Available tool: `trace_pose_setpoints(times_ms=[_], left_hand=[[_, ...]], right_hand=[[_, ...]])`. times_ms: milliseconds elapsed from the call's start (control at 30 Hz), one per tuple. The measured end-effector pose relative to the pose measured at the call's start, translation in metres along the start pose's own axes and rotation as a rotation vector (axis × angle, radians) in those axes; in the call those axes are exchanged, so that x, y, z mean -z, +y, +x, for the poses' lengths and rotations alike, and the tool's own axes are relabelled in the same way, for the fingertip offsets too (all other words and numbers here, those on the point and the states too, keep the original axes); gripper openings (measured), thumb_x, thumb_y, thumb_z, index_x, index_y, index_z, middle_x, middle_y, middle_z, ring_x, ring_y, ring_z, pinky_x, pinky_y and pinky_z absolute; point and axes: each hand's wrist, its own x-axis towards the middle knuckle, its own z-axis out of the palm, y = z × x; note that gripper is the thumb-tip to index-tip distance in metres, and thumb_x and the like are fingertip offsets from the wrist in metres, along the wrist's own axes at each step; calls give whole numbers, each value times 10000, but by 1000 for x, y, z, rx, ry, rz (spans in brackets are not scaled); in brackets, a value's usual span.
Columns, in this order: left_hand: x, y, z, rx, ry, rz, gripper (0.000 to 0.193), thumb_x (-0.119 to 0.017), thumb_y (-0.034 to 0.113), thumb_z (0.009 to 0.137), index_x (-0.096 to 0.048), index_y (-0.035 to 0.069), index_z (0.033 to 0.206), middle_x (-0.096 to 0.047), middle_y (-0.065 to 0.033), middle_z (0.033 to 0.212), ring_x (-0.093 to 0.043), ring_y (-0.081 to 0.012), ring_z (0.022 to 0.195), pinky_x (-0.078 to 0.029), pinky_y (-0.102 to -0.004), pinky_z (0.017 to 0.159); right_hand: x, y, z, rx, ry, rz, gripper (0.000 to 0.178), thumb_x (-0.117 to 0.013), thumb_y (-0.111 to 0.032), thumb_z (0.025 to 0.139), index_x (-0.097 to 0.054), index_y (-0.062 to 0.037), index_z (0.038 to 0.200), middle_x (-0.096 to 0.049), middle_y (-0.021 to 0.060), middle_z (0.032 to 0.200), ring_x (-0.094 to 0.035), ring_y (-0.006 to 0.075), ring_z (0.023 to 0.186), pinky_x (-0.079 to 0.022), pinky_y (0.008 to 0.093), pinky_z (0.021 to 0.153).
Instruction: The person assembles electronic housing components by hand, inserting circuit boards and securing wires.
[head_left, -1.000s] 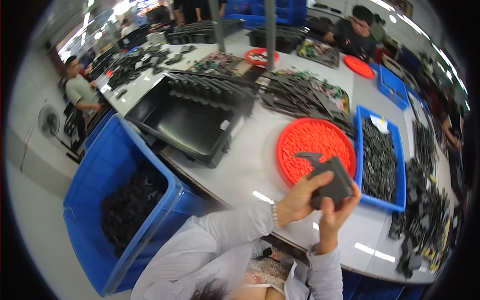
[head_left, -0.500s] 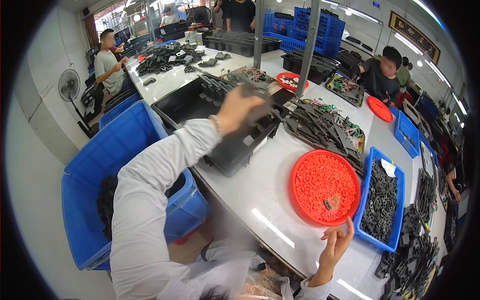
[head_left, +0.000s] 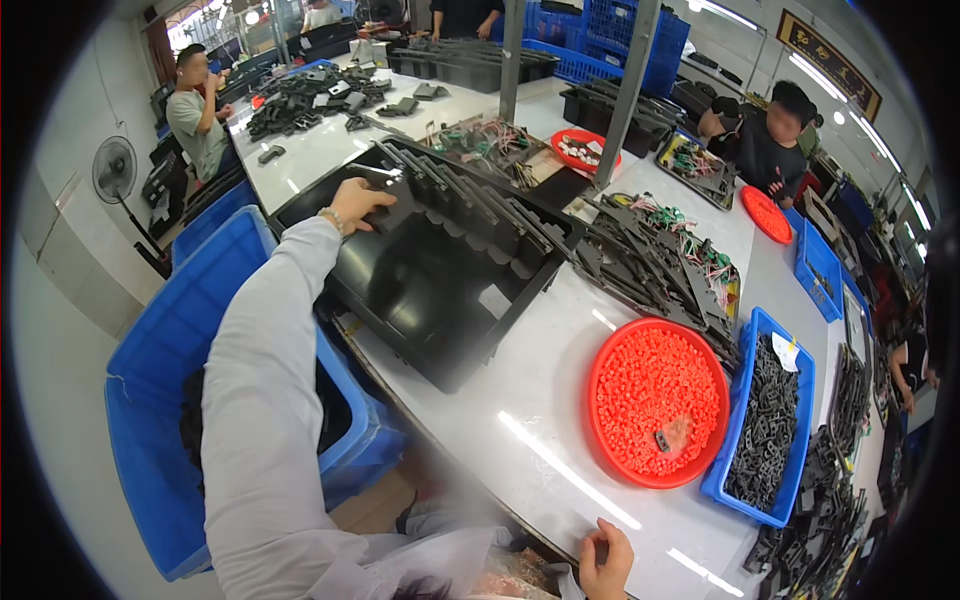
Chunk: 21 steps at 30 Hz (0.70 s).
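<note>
My left hand (head_left: 358,207) is closed on a dark flat plastic part (head_left: 392,210), held over the far left side of a large black tray (head_left: 425,320). A row of long dark strips (head_left: 470,190) stands slanted along the tray's far side. My right hand (head_left: 605,562) is low over the table's front edge, fingers curled in, nothing visible in them. Beyond it sits a round red tray (head_left: 597,400) full of small orange-red pieces (head_left: 650,390), with one small dark piece (head_left: 661,440) among them.
A blue bin (head_left: 150,420) with dark parts stands left of the table. Right of the red tray is a blue basket (head_left: 712,485) of small black parts. Dark strips with wires (head_left: 650,255) lie behind. Metal posts (head_left: 625,100) rise from the table. Co-workers stand at the far left, back and right.
My left hand has moved left with the dark part, out over the tray's left side. My right hand has drawn back toward me from beside the red tray, and its fingers have curled.
</note>
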Motion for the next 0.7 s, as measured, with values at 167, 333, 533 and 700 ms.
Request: trace_pose_setpoints(times_ms=[167, 333, 533, 700], left_hand=[[-53, 14, -71, -38, -409, 94, 457, -784, 186, 647, -558, 21, 1008, -600, -66, 906, -584, -169, 822, -502, -324, 570], [-118, 12, -112, -204, -472, 61, 468, -767, 160, 641, -551, -30, 1011, -619, -104, 910, -597, -179, 806, -497, -304, 658], [-150, -7, -117, -452, -350, 149, 640, -743, 121, 635, -420, -43, 1163, -585, -173, 1065, -565, -283, 1011, -432, -310, 875], [-141, -23, -100, -380, -606, 94, 738, -695, 60, 663, -286, -58, 1266, -498, -207, 1194, -500, -255, 1109, -399, -306, 931]], right_hand=[[-3, -2, 11, 33, 8, -38, 311, -588, -57, 803, -569, -7, 1109, -598, 149, 822, -581, 287, 717, -472, 353, 669], [-6, 4, 8, 102, 45, -80, 353, -616, -11, 747, -536, 4, 1090, -579, 95, 713, -562, 219, 639, -449, 311, 618], [-6, 11, 5, 108, 61, -27, 308, -619, -4, 738, -563, -6, 1040, -584, 100, 717, -561, 247, 638, -447, 330, 609], [9, -14, 18, 84, -13, 46, 296, -623, -14, 752, -564, -16, 1042, -586, 101, 725, -567, 251, 658, -451, 328, 611]])
